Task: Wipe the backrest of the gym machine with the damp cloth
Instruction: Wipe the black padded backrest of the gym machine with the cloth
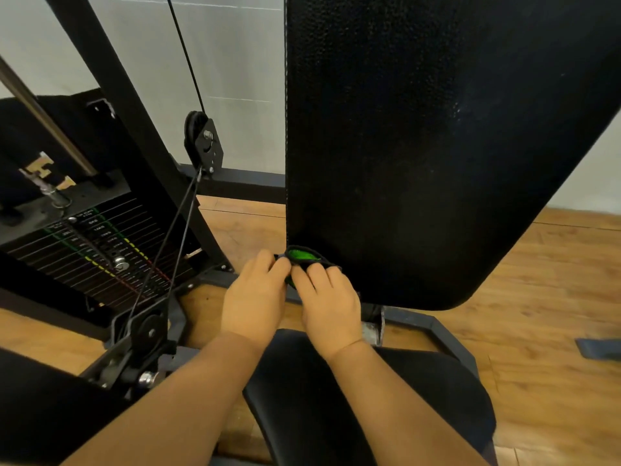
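The black padded backrest (420,146) of the gym machine fills the upper right of the view, upright and slightly tilted. At its lower left corner a small dark cloth with a bright green patch (302,256) is bunched up. My left hand (257,294) pinches the cloth's left end with curled fingers. My right hand (331,302) grips its right part, fingers curled over it. Both hands sit side by side just below the backrest's bottom edge, above the black seat pad (386,405).
A weight stack (97,250) with coloured markings and a selector pin stands at left. Cables run over pulleys (201,139) along a slanted black frame beam. Grey steel base bars (433,326) cross the wooden floor. A white wall lies behind.
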`<control>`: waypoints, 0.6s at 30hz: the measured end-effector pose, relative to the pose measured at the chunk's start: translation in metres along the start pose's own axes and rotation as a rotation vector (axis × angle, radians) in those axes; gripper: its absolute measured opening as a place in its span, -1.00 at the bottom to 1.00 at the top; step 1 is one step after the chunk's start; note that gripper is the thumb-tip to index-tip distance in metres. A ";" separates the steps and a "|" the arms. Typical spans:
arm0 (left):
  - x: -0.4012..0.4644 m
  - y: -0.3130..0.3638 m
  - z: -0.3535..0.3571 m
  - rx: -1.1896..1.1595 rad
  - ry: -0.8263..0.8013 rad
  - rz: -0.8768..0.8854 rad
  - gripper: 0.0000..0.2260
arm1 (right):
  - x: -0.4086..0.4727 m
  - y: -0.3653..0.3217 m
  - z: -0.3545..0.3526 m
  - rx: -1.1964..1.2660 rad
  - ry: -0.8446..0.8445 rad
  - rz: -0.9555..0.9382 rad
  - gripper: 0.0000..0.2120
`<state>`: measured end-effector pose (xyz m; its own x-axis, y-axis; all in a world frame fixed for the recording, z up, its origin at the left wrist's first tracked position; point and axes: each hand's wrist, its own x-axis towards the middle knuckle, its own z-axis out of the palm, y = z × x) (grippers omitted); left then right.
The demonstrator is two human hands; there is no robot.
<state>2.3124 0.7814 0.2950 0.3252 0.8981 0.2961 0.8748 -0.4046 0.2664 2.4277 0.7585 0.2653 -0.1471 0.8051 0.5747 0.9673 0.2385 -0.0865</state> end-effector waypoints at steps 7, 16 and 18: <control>-0.022 0.007 0.026 0.066 -0.224 -0.095 -0.78 | -0.033 0.013 0.012 0.006 -0.112 -0.062 -0.63; -0.013 0.064 0.039 0.074 -0.257 0.132 -0.69 | -0.062 0.070 -0.012 -0.084 -0.090 -0.020 -0.65; -0.009 0.083 0.046 0.056 -0.247 0.189 -0.69 | -0.071 0.090 -0.019 -0.132 -0.075 -0.001 -0.72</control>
<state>2.3983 0.7480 0.2726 0.5551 0.8255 0.1019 0.8068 -0.5642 0.1754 2.5291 0.7121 0.2322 -0.1584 0.8445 0.5116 0.9852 0.1698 0.0248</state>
